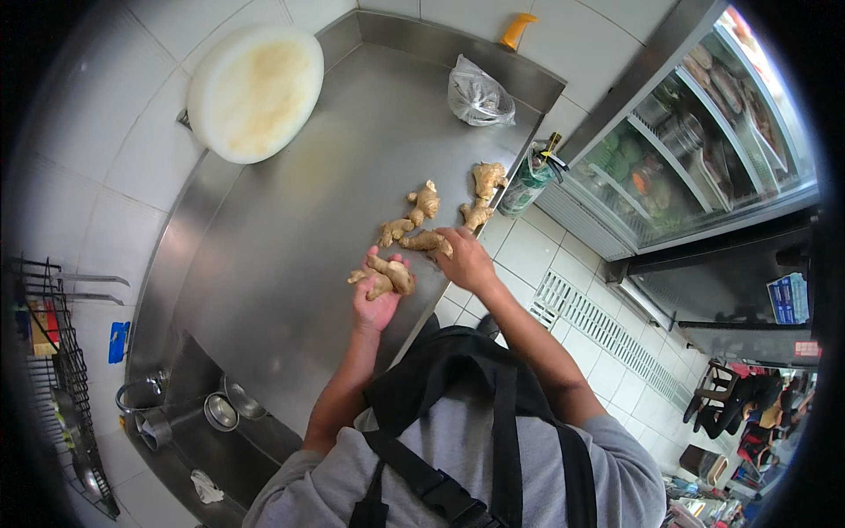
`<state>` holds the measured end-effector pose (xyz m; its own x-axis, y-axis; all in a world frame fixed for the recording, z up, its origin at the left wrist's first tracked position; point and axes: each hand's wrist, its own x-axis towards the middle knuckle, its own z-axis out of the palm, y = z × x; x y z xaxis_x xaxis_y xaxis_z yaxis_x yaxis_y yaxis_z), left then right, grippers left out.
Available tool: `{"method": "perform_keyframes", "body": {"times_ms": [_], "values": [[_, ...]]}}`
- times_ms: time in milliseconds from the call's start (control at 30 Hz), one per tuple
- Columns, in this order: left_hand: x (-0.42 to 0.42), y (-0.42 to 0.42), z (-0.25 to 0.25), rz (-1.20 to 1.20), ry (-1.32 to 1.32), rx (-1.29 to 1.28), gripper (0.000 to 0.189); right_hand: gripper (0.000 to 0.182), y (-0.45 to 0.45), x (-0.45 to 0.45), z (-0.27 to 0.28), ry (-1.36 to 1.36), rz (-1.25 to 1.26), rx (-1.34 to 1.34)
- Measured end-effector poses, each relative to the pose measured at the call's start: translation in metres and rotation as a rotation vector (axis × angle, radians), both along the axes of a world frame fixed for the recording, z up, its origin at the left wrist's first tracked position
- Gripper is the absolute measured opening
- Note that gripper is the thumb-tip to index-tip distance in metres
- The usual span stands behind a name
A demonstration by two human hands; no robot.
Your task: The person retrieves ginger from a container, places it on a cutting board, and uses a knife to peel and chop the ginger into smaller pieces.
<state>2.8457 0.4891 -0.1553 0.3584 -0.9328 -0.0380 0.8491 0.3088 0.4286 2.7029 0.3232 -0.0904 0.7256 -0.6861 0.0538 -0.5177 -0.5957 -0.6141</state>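
Near the front edge of the stainless steel counter (277,244), my left hand (377,309) is palm up, with pieces of ginger root (399,277) resting in it and its fingers curled around them. To its right, my right hand (470,261) has its fingers around the right end of a ginger root (421,241) that lies low at the counter surface. Just beyond lies another knobbly ginger root (426,201), with a smaller piece (396,231) against it. More ginger (488,179) sits along the right edge, past my right hand.
A tied clear plastic bag (480,96) stands at the far right corner. A round white cutting board (257,92) leans against the left wall. The sink with metal bowls (222,412) is at lower left. On the right are a glass-door fridge (667,145) and a floor drain grate (594,323).
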Motion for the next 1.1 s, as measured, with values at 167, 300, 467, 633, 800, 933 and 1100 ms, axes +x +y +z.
{"method": "perform_keyframes", "body": {"times_ms": [167,300,467,633,800,933,1100], "values": [[0.021,-0.001,0.001,0.06,-0.182,-0.019,0.063,0.083,-0.019,-0.006,-0.046,0.345,0.057,0.028],[0.031,0.001,-0.018,0.09,-0.163,0.026,0.067,0.071,-0.028,-0.009,-0.018,0.024,-0.065,0.312],[0.023,-0.018,0.001,-0.026,-0.011,-0.138,0.081,0.058,-0.002,0.011,0.042,-0.321,0.011,0.391],[0.015,-0.012,0.003,-0.018,-0.142,-0.091,0.094,0.069,0.043,0.054,0.034,0.059,0.449,0.042],[0.005,0.01,-0.015,0.122,-0.212,0.154,0.082,0.061,0.038,0.055,0.003,-0.057,0.8,0.269],[-0.005,0.015,-0.013,0.326,-0.086,0.003,0.082,0.041,-0.028,0.051,0.001,-0.118,0.802,0.427],[-0.01,0.009,-0.009,0.321,-0.02,-0.126,0.083,0.032,-0.079,0.04,-0.045,0.102,0.975,-0.42]]}}
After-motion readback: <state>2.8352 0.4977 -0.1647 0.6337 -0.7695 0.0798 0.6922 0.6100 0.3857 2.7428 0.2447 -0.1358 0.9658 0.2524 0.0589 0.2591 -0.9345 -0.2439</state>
